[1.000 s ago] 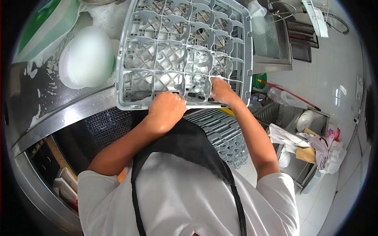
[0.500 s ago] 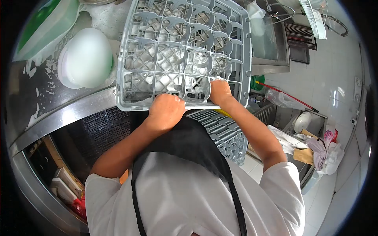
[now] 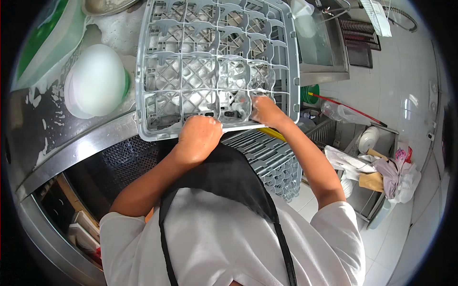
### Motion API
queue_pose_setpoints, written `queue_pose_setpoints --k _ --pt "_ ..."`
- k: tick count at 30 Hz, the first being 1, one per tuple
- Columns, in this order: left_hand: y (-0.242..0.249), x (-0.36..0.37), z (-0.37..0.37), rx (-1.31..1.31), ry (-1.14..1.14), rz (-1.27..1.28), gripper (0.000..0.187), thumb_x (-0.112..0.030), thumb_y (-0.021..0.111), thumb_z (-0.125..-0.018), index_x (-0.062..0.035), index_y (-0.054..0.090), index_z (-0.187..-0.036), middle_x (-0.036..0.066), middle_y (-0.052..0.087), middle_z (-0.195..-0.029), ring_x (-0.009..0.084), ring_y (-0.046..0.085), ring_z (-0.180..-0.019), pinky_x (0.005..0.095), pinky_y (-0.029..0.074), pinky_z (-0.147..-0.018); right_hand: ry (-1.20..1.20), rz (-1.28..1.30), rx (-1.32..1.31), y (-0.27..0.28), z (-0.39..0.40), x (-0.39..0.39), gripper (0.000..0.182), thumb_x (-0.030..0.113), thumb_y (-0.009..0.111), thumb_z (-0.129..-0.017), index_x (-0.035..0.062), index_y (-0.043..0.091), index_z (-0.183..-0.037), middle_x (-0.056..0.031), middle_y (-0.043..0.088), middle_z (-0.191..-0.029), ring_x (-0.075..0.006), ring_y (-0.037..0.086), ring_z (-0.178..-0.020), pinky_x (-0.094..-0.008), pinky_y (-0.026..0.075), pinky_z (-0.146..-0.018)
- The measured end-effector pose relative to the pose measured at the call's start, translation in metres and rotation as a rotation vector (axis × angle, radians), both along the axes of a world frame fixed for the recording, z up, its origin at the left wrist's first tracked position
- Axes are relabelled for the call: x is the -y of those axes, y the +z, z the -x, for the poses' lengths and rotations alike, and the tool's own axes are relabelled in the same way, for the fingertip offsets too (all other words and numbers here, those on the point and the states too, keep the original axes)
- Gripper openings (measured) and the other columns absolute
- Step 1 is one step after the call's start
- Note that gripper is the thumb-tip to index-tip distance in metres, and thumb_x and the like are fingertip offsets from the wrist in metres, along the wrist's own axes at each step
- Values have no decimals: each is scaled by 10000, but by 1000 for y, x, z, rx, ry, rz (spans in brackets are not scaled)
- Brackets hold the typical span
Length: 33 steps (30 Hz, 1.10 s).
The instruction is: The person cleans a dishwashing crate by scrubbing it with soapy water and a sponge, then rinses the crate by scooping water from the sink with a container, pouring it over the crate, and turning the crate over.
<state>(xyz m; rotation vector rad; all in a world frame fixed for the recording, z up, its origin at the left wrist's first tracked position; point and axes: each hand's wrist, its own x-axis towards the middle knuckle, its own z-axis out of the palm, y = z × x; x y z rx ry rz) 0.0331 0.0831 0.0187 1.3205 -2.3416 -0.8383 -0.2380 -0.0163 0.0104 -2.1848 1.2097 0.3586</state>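
Observation:
A grey plastic dishwasher rack [image 3: 218,59] with a grid of square compartments spans the upper middle, wet and covered with white foam in places. My left hand [image 3: 200,138] is closed over its near rim, fingers curled to the inner side. My right hand [image 3: 267,112] reaches over the same rim into a near compartment towards the right. Its fingers are bent and partly hidden by the dividers, with foam about them. Whatever they hold cannot be made out.
Left on the foamy steel counter [image 3: 57,126] stand a rounded white object [image 3: 98,78] and a green tub [image 3: 57,47]. A metal bowl [image 3: 109,5] is behind. Right are a water-filled sink [image 3: 315,45] and a cart with plates [image 3: 367,138]. More grey racks [image 3: 267,159] stand below.
My right hand has moved slightly towards me and down within the compartment. My left hand keeps its grip on the rim. The view has shifted a little, with the rack appearing slightly further left.

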Motion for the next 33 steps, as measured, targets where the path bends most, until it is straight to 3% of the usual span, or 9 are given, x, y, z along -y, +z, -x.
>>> queue_pose_setpoints --k 3,9,13,14,17,21,27,31,33 --pt "0 1 0 13 2 -38 297 -276 689 -870 -2 706 -758 196 676 -692 345 690 -649 451 535 -594 118 167 -255 -23 -15 3 218 101 705 -752 14 701 -953 -224 707 -875 -386 705 -851 -461 561 -808" --pt "-15 -5 4 -13 22 2 266 -241 681 -868 -6 695 -745 193 665 -675 348 686 -644 460 530 -593 53 220 -523 -26 -20 5 145 112 639 -792 27 727 -871 -227 716 -887 -369 717 -883 -464 576 -818" --pt "-9 -3 4 0 7 10 271 -251 685 -866 -16 700 -731 178 669 -672 335 688 -650 448 531 -596 -32 62 12 -38 -7 13 298 104 746 -656 -3 705 -931 -229 709 -875 -375 701 -824 -436 560 -758" --pt "-6 -1 6 23 -4 12 274 -256 687 -864 -19 703 -729 173 670 -670 329 690 -652 444 531 -595 -216 -206 108 -31 1 18 398 78 760 -581 -17 685 -960 -223 695 -857 -362 667 -770 -419 543 -751" --pt "-2 1 5 51 -16 25 279 -276 695 -861 -28 713 -734 157 673 -666 313 692 -653 430 532 -595 -376 -391 54 -27 4 23 421 57 735 -576 -28 675 -984 -221 681 -851 -353 631 -750 -416 534 -775" --pt "-1 1 4 46 9 42 282 -299 703 -858 -44 726 -739 146 678 -667 297 696 -650 421 530 -589 104 63 -288 -17 -19 13 234 155 679 -783 13 734 -960 -231 714 -1023 -355 709 -972 -444 552 -839" --pt "-11 -1 10 74 28 40 283 -303 688 -866 -53 731 -741 133 694 -687 287 705 -662 407 549 -607 -3 136 -712 -23 -31 19 278 283 675 -807 61 758 -952 -190 733 -1018 -354 710 -999 -446 564 -867" --pt "-12 1 16 76 23 22 236 -244 658 -864 -52 733 -748 132 702 -702 283 712 -673 406 556 -605 107 40 -565 -16 -20 27 295 205 667 -833 33 729 -1064 -156 740 -1049 -319 721 -981 -404 563 -867" --pt "-11 3 19 69 5 15 206 -197 637 -856 -50 733 -747 137 705 -712 286 713 -675 410 557 -600 -473 -239 -105 -13 -17 22 295 143 635 -873 13 683 -1134 -140 726 -1062 -287 723 -951 -393 580 -833"
